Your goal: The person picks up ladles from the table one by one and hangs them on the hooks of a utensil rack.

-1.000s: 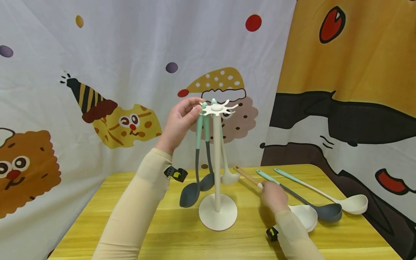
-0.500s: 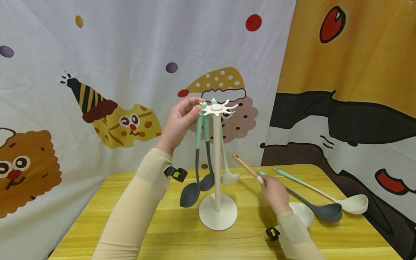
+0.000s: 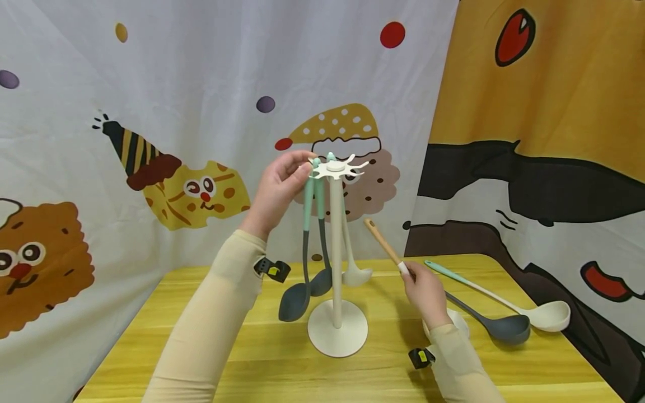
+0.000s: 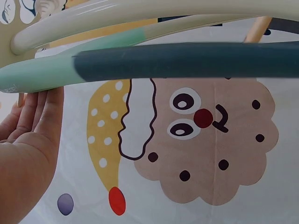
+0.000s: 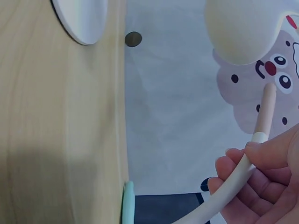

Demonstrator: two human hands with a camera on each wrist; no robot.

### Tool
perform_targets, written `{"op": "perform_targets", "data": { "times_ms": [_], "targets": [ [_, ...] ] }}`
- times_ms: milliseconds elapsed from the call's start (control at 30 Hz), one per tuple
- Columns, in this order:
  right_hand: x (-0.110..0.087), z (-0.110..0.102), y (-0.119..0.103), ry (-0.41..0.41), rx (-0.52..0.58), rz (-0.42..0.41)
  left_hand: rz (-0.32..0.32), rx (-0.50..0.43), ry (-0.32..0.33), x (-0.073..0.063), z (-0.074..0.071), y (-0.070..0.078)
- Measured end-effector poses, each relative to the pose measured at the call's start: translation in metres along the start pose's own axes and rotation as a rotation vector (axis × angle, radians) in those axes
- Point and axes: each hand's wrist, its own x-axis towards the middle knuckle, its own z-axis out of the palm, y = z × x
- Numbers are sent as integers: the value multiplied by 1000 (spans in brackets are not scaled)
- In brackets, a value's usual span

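Observation:
My left hand (image 3: 280,187) is up at the top of a cream rotating utensil rack (image 3: 336,246), thumb and fingers around a hook tip beside a green handle end. From the rack hang a dark grey spoon (image 3: 294,302), a dark grey ladle (image 3: 321,282) and a cream ladle (image 3: 356,275). In the left wrist view a green-and-grey handle (image 4: 140,63) crosses before the fingers. My right hand (image 3: 427,294) grips a white ladle with a wooden handle (image 3: 383,242) by its white shaft (image 5: 229,191). The handle tilts up toward the rack; the bowl is partly behind the wrist.
On the wooden table (image 3: 252,358), right of my right hand, lie a dark grey ladle (image 3: 509,329) and a cream ladle with green handle (image 3: 549,316). The rack's round base (image 3: 337,341) stands mid-table. A printed cloth (image 3: 201,84) hangs behind.
My right hand has lifted the wooden-handled ladle, its handle end rising from the table and tilting upward. The left hand and the rack have stayed in place.

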Motion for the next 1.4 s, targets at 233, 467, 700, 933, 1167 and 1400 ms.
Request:
{"op": "perform_targets", "data": {
  "times_ms": [233,467,700,933,1167,1400],
  "targets": [
    [1,-4,-4,7,48,-3,5,8,0,-1,1,0],
    [2,-6,-8,20,94,-13,8,15,0,0,1,0],
    [7,-10,-18,66,160,-30,7,14,2,1,1,-1],
    [9,-18,-31,110,208,-74,-1,4,4,1,0,-1],
    [11,-23,-40,146,237,-75,-5,-1,7,1,1,-1],
    [10,-28,-49,191,274,-78,-6,2,10,0,1,0]
  ]
}}
